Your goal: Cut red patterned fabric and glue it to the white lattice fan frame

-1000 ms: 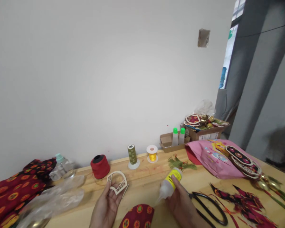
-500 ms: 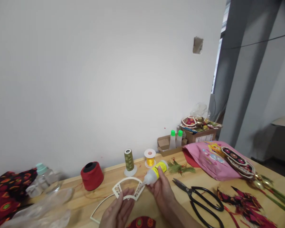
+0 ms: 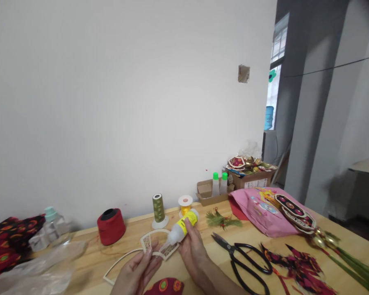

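A: From the head view, what do we have in the hands?

B: Our left hand [image 3: 135, 272] holds a cream cut-out frame [image 3: 147, 241], with the fingers pinched on its near edge. Our right hand [image 3: 193, 256] is clenched round a white squeeze bottle [image 3: 180, 230] with a yellow label.

A: How does the bottle sit?

B: It is tilted, base up and to the right, and the nozzle points down-left at the latticed part of the frame. We cannot tell whether the tip touches it.

A: And where is the frame itself?

B: It is low in the middle of the view, just over the wooden bench [image 3: 132, 234], between our two hands. A thin curved arm of it runs off to the left, close to the bench top.

A: What lies around us?

B: Behind the frame we see a red thread cone [image 3: 111, 226], an olive spool [image 3: 158, 209] and a small yellow spool [image 3: 185, 204] in a row near the wall. Black scissors [image 3: 242, 262] lie just right of our right hand, blades open, and beyond them is a green sprig [image 3: 223, 220]. Farther right lies a pink bag [image 3: 263, 211] with patterned pieces on it. An open cardboard box [image 3: 204, 190] by the wall holds two green-capped bottles [image 3: 219, 184].

A: And to the left?

B: Red patterned fabric [image 3: 6, 241] and a clear plastic bag [image 3: 33, 274] — both well apart from our hands. One more red patterned piece [image 3: 162, 285] shows at the bottom edge, just below the frame.
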### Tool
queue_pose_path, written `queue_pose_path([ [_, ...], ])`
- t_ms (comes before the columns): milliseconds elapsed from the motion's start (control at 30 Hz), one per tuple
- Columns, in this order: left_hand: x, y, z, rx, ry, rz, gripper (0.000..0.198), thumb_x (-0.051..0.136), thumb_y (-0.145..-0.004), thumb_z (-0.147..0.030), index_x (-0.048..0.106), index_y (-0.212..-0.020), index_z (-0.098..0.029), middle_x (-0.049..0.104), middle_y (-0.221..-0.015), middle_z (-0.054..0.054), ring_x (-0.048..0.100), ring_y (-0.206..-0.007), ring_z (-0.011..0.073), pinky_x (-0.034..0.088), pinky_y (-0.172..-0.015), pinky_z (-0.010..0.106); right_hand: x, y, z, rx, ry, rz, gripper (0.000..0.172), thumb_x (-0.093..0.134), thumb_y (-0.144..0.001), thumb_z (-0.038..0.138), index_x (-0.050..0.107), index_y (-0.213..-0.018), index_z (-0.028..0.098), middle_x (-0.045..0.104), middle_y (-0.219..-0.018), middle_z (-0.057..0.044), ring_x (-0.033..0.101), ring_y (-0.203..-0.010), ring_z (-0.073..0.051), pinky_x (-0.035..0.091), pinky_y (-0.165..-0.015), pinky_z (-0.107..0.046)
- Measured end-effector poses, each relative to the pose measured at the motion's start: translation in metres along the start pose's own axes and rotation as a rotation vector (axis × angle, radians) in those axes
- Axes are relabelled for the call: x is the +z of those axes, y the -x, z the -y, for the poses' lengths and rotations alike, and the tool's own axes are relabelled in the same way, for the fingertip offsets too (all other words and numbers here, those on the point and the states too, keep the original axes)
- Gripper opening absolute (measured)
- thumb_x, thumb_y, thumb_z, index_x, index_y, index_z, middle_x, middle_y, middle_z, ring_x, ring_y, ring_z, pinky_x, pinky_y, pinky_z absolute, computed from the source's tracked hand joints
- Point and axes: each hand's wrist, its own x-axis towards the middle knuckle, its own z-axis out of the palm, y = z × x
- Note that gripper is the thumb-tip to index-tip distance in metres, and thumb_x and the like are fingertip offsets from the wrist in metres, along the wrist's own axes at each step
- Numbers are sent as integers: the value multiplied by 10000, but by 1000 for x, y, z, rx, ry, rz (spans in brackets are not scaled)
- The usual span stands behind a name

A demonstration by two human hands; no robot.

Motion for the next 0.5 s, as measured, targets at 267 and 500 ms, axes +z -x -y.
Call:
queue_pose_path([
  [267, 3, 1, 3, 49, -185, 23, 318, 732, -521, -338, 677, -755, -129, 694, -670, 25, 617, -658, 120, 484, -647, 171, 0, 0, 5, 36, -84, 25, 306, 719, -598, 340, 601, -821, 166, 685, -700, -13, 617, -667, -160, 465, -602, -256],
  [500, 0, 4, 5, 55, -177, -19, 364, 700, -550, -410, 639, -782, -136, 662, -630, 16, 619, -605, 142, 497, -592, 233, -6, -4, 4, 104, -106, 37, 295, 702, -626, 341, 621, -849, 165, 696, -751, -21, 623, -674, -166, 477, -620, -274],
])
